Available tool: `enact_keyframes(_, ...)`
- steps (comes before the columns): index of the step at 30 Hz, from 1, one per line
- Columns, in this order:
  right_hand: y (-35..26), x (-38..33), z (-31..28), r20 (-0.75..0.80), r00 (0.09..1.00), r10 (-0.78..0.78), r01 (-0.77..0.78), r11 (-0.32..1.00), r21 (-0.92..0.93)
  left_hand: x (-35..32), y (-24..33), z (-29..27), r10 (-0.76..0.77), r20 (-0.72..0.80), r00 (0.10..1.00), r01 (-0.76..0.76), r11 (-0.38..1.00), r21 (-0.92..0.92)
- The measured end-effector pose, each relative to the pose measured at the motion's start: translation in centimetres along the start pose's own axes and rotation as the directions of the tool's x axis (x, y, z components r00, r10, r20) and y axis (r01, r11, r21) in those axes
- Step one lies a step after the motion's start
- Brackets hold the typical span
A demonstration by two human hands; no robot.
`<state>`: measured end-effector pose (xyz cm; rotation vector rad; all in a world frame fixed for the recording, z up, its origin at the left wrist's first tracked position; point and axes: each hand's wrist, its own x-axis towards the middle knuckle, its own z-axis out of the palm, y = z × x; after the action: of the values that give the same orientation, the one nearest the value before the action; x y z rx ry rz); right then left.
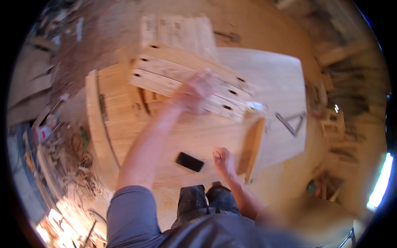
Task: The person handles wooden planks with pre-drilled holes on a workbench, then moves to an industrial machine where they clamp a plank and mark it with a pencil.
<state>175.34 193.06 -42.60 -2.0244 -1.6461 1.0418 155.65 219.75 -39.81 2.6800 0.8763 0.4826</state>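
My left grip [195, 90] lies across three slotted boards [165, 74], seemingly wide; blur hides the fingers, so I cannot tell whether it clasps an edge or only rests there. My right grip [223, 159] is narrow, curled into a fist above the near part of the surface [186, 136]; I cannot see whether anything is inside it.

The slotted boards lie side by side on a slant, with dark slots near both ends. Any marks on their faces are too blurred for me to read as grain or writing. A black phone [190, 162] lies just left of my right grip, its dark face too smeared to show lettering. Right of that grip is a narrow plank [253, 149], and beyond it an angled tool [286, 124] on a pale panel [273, 78]. More pale boards [178, 33] lie past the slotted boards. Wood scraps [78, 169] litter the floor [99, 33] to my left.
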Motion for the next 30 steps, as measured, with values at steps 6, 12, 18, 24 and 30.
enact_keyframes(6,5.3,7.9,-6.3,-0.176,0.895,0.41,-0.264,0.806,0.53,0.1,2.8,-2.0,-0.197,0.012,0.98,0.197,0.973,-0.117)
enact_keyframes(12,3.6,14.7,-9.3,-0.119,0.942,0.313,-0.161,0.736,0.657,-6.0,-4.3,-1.6,-0.573,-0.366,0.733,0.535,0.818,-0.21)
enact_keyframes(18,-1.3,16.3,-10.1,-0.015,0.879,0.476,-0.347,0.662,0.664,-8.8,-9.4,-5.9,-0.917,-0.17,0.361,0.681,0.384,-0.624)
enact_keyframes(24,-1.6,16.2,-10.1,-0.143,0.918,0.371,-0.26,0.833,0.487,-8.7,-10.1,-6.0,-0.96,-0.119,0.252,0.489,0.233,-0.841)
enact_keyframes(30,-2.3,13.4,-11.5,-0.316,0.911,0.266,-0.042,0.821,0.569,-7.5,-4.3,-10.3,-0.94,-0.29,0.18,0.309,0.334,-0.891)
